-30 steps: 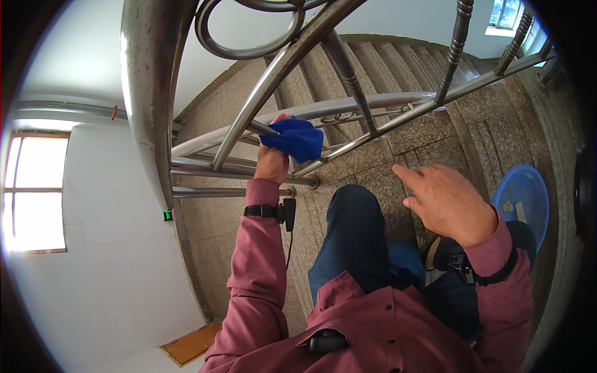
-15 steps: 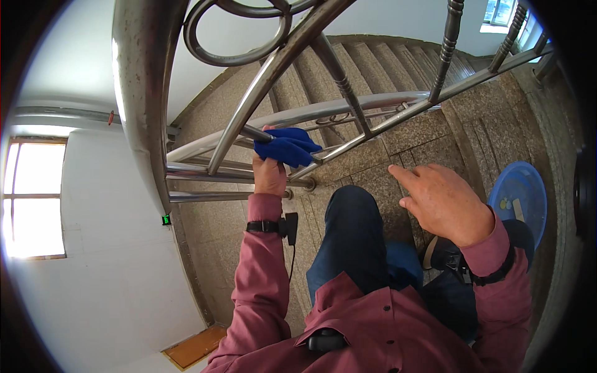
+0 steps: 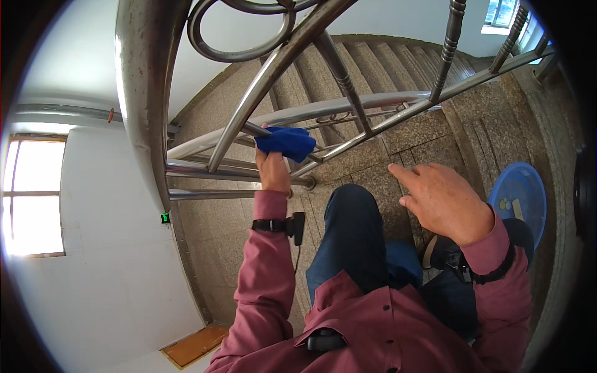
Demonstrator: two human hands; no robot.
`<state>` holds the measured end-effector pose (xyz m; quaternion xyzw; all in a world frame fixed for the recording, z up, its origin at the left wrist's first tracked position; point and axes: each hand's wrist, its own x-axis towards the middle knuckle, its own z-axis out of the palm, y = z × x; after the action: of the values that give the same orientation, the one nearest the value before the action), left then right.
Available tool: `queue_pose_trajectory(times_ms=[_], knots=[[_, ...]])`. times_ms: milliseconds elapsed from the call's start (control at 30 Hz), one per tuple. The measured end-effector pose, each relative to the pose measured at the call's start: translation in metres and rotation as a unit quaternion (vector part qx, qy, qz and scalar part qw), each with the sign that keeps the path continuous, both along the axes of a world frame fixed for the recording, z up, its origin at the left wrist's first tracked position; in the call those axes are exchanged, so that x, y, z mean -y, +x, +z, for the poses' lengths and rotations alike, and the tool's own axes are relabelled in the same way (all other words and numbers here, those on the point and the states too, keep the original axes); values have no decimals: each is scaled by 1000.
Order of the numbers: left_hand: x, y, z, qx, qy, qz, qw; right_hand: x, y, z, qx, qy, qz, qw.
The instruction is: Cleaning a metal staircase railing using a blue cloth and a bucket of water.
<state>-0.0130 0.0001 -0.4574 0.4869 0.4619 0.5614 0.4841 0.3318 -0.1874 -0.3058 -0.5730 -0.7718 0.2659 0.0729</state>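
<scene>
A blue cloth (image 3: 287, 144) is bunched around a slim metal bar low in the stair railing (image 3: 252, 102). My left hand (image 3: 272, 171) holds it there from below, its fingers mostly hidden behind the cloth and bar. Out to the right, my right hand (image 3: 444, 202) hovers above the steps and beside my knee, palm down. Its index finger is stretched forward, the thumb stands apart, and nothing is in it.
A blue plastic basin (image 3: 533, 193) with a few small items inside stands at my right. Thick handrail (image 3: 140, 93) and twisted balusters (image 3: 449, 50) rise close in front. Stone stairs (image 3: 367, 68) curve downward beyond the railing. A white wall (image 3: 118, 273) is at the left.
My left hand and forearm have shifted slightly to the right, and the cloth has bunched more tightly around the bar. My right hand stays almost where it was.
</scene>
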Motion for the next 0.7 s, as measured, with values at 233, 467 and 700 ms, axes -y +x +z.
queue_pose_trajectory(times_ms=[233,467,700], knots=[[-8,-40,10,157,-111,-136,972,2,2,-1,2,3,-7,1000],[-13,-23,0,238,-118,-62,962,2,1,-5,4,3,-7,1000],[-45,-35,4,243,-175,-78,951,2,0,-5,5,10,-2,1000]])
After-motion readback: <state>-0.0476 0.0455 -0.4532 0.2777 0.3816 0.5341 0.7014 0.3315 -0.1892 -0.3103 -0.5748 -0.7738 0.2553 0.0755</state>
